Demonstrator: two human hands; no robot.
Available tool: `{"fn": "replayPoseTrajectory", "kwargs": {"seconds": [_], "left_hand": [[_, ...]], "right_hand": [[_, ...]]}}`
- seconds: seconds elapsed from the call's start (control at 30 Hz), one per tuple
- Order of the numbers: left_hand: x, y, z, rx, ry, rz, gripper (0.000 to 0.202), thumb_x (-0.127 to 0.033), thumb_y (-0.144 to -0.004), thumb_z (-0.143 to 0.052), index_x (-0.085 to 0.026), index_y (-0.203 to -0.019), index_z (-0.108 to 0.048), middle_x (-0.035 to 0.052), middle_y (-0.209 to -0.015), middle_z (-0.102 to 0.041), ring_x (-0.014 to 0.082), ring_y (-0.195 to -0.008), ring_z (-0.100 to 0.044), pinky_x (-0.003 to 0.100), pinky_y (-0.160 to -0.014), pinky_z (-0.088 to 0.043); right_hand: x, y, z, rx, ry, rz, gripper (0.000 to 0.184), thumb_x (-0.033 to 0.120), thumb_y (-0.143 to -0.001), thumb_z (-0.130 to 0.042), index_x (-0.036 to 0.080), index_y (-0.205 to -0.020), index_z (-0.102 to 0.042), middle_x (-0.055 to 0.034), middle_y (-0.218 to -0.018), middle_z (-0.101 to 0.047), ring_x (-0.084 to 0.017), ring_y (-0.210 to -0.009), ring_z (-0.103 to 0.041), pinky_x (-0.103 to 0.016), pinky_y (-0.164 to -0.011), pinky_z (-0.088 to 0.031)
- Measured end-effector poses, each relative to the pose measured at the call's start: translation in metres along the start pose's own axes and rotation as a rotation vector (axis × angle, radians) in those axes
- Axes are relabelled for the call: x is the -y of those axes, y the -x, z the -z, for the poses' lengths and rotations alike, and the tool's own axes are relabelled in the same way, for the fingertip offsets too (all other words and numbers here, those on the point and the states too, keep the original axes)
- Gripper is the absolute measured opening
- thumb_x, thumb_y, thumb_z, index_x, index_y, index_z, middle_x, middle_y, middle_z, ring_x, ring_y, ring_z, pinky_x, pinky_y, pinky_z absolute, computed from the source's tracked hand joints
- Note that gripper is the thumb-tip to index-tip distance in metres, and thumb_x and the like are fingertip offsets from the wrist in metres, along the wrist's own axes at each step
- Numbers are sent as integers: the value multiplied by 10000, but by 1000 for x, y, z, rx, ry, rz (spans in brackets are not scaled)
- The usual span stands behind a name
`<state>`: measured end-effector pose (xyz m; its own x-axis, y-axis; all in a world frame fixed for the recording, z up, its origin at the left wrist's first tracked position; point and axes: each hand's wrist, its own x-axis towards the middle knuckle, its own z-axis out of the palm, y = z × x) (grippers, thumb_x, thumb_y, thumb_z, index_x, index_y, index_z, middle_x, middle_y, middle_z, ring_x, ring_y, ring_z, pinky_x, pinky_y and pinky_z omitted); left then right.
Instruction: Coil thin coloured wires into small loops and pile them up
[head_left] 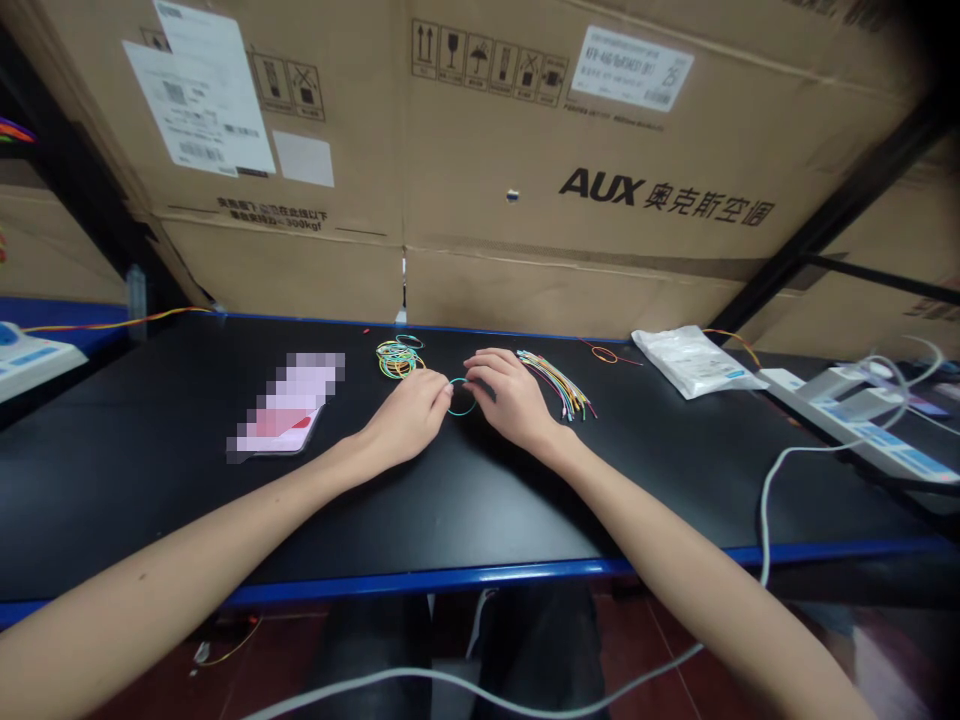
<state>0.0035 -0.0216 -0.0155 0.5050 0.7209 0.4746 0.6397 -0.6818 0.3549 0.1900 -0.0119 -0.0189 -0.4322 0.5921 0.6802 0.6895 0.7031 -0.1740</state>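
Note:
Between my two hands is a thin teal wire (463, 412) bent into a small loop. My left hand (412, 415) pinches one side of it between thumb and fingers. On the other side, my right hand (510, 395) is closed on the same wire, its fingers curled over; the exact grip is partly hidden. Just behind my left hand lies a pile of looped wires (397, 358) in yellow, teal and other colours. A bundle of straight, multicoloured short wires (566, 385) fans out to the right of my right hand.
A phone (289, 405) with its screen lit lies at left. Toward the right are a white plastic packet (694, 360), a power strip (862, 425) and a grey cable (765, 510) over the table's blue edge. A large cardboard box (480, 140) stands behind the black table (465, 500).

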Motion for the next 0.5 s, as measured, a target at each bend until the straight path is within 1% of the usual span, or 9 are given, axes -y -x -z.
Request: {"fn": "replayPoseTrajectory", "kwargs": {"seconds": [0.1, 0.17, 0.27, 0.33, 0.4, 0.43, 0.5], "left_hand": [[1, 1, 0, -13, -80, -27, 334, -238, -965, -301, -184, -728, -530, 59, -782, -594, 211, -840, -551, 406, -835, -467], [3, 2, 0, -51, -161, -55, 307, -233, -961, -327, -177, -784, -570, 80, -842, -616, 240, -946, -552, 442, -905, -448], [6, 4, 1, -116, -257, -83, 249, -216, -943, -378, -159, -882, -613, 118, -975, -638, 294, -1150, -490, 490, -1011, -385], [7, 4, 1, -128, -274, -82, 237, -209, -936, -394, -153, -907, -623, 126, -1018, -639, 313, -1209, -453, 502, -1035, -364], [7, 4, 1, -120, -240, -61, 246, -213, -941, -386, -157, -899, -622, 119, -1021, -642, 304, -1204, -459, 498, -1035, -364], [6, 3, 1, -112, -208, -43, 259, -218, -947, -373, -161, -881, -617, 110, -1008, -643, 290, -1173, -480, 489, -1026, -373], [3, 2, 0, -88, -130, -5, 303, -226, -959, -340, -172, -809, -597, 87, -932, -643, 253, -1050, -537, 460, -971, -414]], "right_hand": [[1, -1, 2, 14, -26, 1, 194, 163, -904, -528, 199, -964, -709, -76, -1072, -702, -239, -1171, -535, -429, -992, -477], [1, -3, 4, 30, -85, -6, 212, 155, -909, -514, 203, -960, -715, -70, -1059, -710, -236, -1190, -530, -430, -999, -472], [0, -5, 5, 96, -228, -42, 206, 156, -914, -516, 207, -910, -716, -47, -1016, -726, -214, -1140, -578, -418, -1020, -460], [-1, -5, 4, 118, -271, -75, 179, 172, -912, -533, 200, -895, -709, -43, -1001, -728, -205, -1100, -604, -410, -1018, -463], [-2, -3, 3, 89, -218, -67, 150, 196, -902, -554, 188, -904, -704, -60, -1023, -718, -219, -1129, -583, -418, -1013, -465], [-2, -3, 2, 67, -168, -46, 137, 213, -893, -570, 184, -913, -703, -72, -1048, -708, -232, -1158, -560, -428, -1013, -464], [-1, -1, 1, 27, -67, 2, 127, 240, -876, -597, 185, -913, -706, -89, -1099, -685, -252, -1198, -520, -450, -1016, -458]]}}
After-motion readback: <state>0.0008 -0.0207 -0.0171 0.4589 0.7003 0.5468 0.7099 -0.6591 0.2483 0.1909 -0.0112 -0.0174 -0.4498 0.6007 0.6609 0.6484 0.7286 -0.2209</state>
